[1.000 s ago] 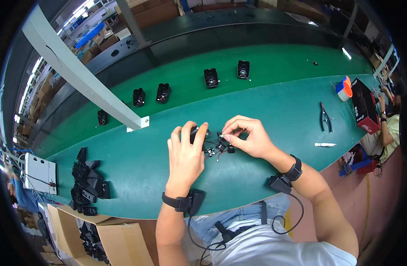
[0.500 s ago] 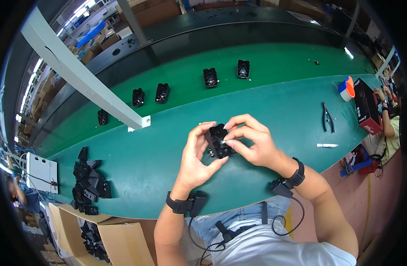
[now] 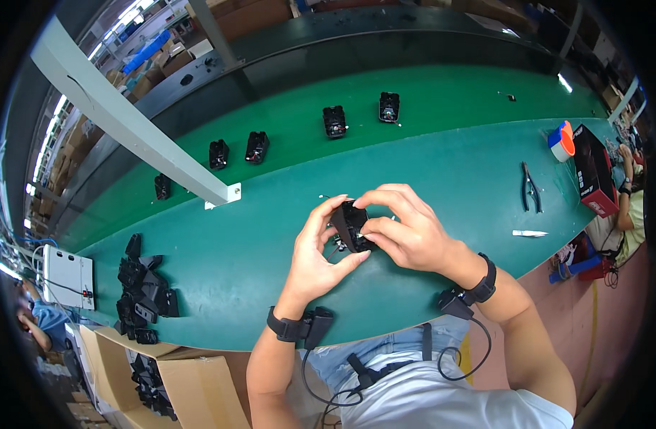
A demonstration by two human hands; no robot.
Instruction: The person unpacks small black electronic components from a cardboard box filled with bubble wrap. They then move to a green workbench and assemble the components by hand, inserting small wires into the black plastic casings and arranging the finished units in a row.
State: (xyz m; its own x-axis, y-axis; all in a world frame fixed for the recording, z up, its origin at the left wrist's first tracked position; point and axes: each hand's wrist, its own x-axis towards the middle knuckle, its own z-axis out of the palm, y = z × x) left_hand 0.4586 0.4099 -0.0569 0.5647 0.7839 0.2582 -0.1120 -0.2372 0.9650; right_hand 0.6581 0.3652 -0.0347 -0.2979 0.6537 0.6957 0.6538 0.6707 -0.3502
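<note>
A small black plastic housing [image 3: 351, 223] with thin wires hanging from it is held above the green table [image 3: 442, 179] between both hands. My left hand [image 3: 315, 252] cups it from the left and below. My right hand [image 3: 403, 227] grips it from the right, fingers curled over its top. Both wrists wear black bands with cables.
Several black housings [image 3: 335, 121] stand on the raised green conveyor behind. A pile of black parts [image 3: 143, 292] lies at the left, above open cardboard boxes [image 3: 169, 382]. Pliers [image 3: 531, 187], a tape roll [image 3: 561, 141], a red-black box [image 3: 592, 171] and a white strip [image 3: 529, 233] lie right. A white post [image 3: 128, 118] crosses left.
The hands have lifted the black housing off the table and turned it between them; the left hand moved from flat on top to cupping it underneath.
</note>
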